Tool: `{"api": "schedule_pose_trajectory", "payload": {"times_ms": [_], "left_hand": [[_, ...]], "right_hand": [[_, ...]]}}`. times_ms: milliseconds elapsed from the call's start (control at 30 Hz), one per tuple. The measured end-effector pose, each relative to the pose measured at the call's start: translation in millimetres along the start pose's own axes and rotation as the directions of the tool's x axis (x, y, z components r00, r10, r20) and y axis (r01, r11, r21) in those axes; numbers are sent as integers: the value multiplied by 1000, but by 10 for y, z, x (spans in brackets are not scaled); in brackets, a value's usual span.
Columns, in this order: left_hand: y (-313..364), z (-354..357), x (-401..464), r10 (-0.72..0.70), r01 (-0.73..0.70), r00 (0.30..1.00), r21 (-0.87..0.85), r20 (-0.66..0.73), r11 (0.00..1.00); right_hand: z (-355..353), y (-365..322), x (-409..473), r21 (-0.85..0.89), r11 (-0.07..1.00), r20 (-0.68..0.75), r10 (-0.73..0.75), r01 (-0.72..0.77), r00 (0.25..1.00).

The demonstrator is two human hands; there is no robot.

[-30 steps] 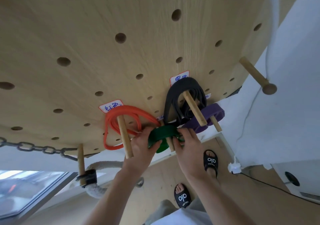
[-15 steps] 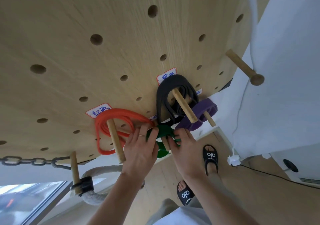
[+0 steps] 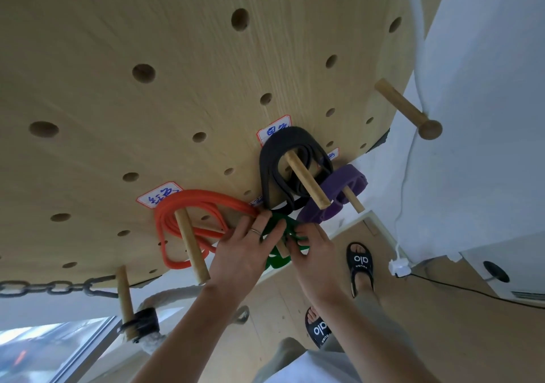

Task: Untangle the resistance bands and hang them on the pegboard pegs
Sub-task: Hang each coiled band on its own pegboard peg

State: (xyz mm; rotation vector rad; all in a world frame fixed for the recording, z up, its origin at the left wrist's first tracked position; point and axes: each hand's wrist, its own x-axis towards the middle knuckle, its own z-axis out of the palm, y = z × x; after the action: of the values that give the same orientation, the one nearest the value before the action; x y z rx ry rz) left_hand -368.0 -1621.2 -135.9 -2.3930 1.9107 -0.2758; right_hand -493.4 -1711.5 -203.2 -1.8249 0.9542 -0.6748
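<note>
A green band (image 3: pixel 277 260) hangs on a short wooden peg (image 3: pixel 282 252) low on the wooden pegboard (image 3: pixel 147 117), mostly hidden by my hands. My left hand (image 3: pixel 240 254) lays straight fingers on the band's left side. My right hand (image 3: pixel 314 253) pinches its right side with curled fingers. An orange band (image 3: pixel 188 205) is looped over a peg (image 3: pixel 190 248) to the left. Over a longer peg (image 3: pixel 306 182) above sits a black band (image 3: pixel 274 161). A purple band (image 3: pixel 339 188) hangs on the peg (image 3: pixel 352 201) to its right.
A bare knobbed peg (image 3: pixel 407 111) sticks out at the upper right. A black chain (image 3: pixel 50 288) and a rope-wrapped peg (image 3: pixel 126 303) are at the lower left. White wall, a cable and a plug (image 3: pixel 399 267) are to the right. My sandalled feet (image 3: pixel 359 264) stand on the wooden floor.
My left hand went from gripping the green band to laying straight fingers on it. Both hands moved closer to the board with the band. The view shifted slightly.
</note>
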Motion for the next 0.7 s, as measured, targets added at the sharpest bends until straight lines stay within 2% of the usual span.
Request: {"api": "schedule_pose_trajectory", "payload": {"times_ms": [133, 267, 367, 533, 700], "left_hand": [[-27, 9, 12, 79, -81, 996, 65, 30, 995], [-33, -2, 18, 77, -82, 995, 88, 60, 993], [-29, 7, 11, 58, -59, 998, 89, 16, 994], [-16, 12, 23, 72, -65, 993, 75, -91, 995], [-17, 8, 43, 105, -97, 989, 77, -105, 992]], "right_hand": [[48, 35, -32, 16, 1000, -38, 8, -8, 999], [170, 90, -91, 43, 999, -67, 34, -31, 997], [220, 56, -178, 38, 998, -71, 46, -43, 996], [315, 3, -304, 53, 997, 5, 54, -54, 999], [324, 10, -269, 92, 994, 63, 53, -59, 997]]}}
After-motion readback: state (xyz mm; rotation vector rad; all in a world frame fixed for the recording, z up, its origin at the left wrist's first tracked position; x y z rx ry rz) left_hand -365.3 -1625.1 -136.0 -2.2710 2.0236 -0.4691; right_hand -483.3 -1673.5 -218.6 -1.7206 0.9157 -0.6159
